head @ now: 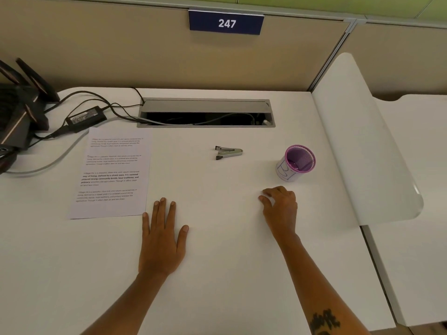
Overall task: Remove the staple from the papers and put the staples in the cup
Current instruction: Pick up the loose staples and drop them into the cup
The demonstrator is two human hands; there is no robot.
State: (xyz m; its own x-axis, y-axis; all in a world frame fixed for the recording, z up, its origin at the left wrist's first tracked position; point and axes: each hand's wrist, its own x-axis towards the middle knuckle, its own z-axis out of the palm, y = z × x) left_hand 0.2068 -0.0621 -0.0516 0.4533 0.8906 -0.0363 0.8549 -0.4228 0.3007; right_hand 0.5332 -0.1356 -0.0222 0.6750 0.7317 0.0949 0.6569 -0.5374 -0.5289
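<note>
Printed papers (110, 174) lie flat on the white desk at the left; I cannot make out a staple on them. A metal staple remover (228, 152) lies mid-desk, apart from both hands. A purple mesh cup (295, 163) with a white paper label stands to the right. My left hand (161, 238) rests flat on the desk, palm down with fingers spread, just right of the papers' lower corner. My right hand (280, 205) rests on the desk below the cup with fingers loosely curled, holding nothing.
A black router (19, 110), a power adapter (86, 117) and cables crowd the back left. An open cable tray (205, 113) is set into the desk at the back. A white divider panel (362, 141) borders the right side.
</note>
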